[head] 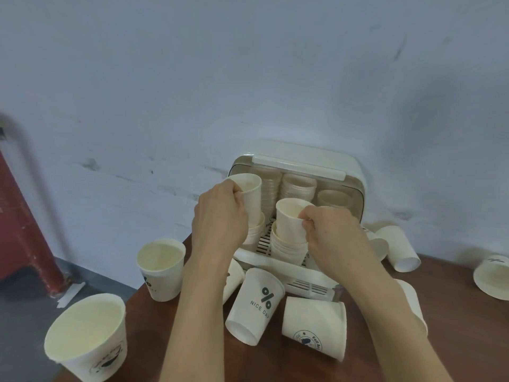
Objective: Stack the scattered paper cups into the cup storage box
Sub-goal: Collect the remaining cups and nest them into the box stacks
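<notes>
Your left hand (220,213) grips one white paper cup (249,194) atop the left stack; your right hand (330,230) pinches another white cup (289,219) over the front stack, both inside the cream plastic cup storage box (352,166) at the brown wooden desk's (275,365) far edge.

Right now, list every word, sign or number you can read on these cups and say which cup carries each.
"%" above "NICE DAY": on the tipped cup leaning in front of the cup storage box.
"Fell" plus cut-off letters, round a circular badge: on the lying cup beside it; the rest is unreadable.
Prints on the near left upright cup, the upright cup behind it and the far right cup: too blurred or hidden to read.
</notes>
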A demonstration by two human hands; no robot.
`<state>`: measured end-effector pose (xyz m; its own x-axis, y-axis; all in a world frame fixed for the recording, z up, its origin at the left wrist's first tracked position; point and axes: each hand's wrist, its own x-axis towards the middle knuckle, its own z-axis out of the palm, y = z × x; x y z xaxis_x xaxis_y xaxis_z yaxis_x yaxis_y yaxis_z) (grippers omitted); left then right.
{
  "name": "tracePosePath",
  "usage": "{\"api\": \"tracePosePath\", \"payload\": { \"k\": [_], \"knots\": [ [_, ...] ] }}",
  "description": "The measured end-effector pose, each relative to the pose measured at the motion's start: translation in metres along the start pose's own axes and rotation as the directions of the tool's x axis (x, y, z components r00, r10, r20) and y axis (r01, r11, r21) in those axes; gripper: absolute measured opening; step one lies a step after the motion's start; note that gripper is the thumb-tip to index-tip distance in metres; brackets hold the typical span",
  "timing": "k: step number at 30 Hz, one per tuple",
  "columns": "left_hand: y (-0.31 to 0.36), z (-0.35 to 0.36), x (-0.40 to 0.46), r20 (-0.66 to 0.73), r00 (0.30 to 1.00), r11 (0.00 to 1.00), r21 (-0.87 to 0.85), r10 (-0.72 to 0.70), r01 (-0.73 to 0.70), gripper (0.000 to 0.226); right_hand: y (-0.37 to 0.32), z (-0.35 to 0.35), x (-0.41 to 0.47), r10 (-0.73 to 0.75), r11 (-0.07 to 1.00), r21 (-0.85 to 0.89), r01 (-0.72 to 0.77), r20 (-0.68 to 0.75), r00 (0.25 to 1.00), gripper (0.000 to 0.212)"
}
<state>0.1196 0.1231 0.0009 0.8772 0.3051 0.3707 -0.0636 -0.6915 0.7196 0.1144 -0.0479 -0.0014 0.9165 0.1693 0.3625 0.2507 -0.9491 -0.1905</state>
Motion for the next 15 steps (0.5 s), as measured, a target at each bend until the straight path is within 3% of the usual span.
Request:
{"api": "tracePosePath", "payload": {
  "k": [7, 15],
  "knots": [
    [-0.002, 0.001, 0.0, 0.017, 1.0, 1.0, 0.013, 0.005, -0.005, 0.028, 0.002, 0.014, -0.001, 0.036, 0.999, -0.042, -0.027, 0.236, 0.971, 0.028],
    [-0.005, 0.004, -0.001, 0.08, 0.997, 0.996, 0.086, -0.01, 0.003, 0.027, 0.003, 0.013, -0.002, 0.038, 0.997, -0.077, -0.02, 0.242, 0.969, 0.031]
  ]
}}
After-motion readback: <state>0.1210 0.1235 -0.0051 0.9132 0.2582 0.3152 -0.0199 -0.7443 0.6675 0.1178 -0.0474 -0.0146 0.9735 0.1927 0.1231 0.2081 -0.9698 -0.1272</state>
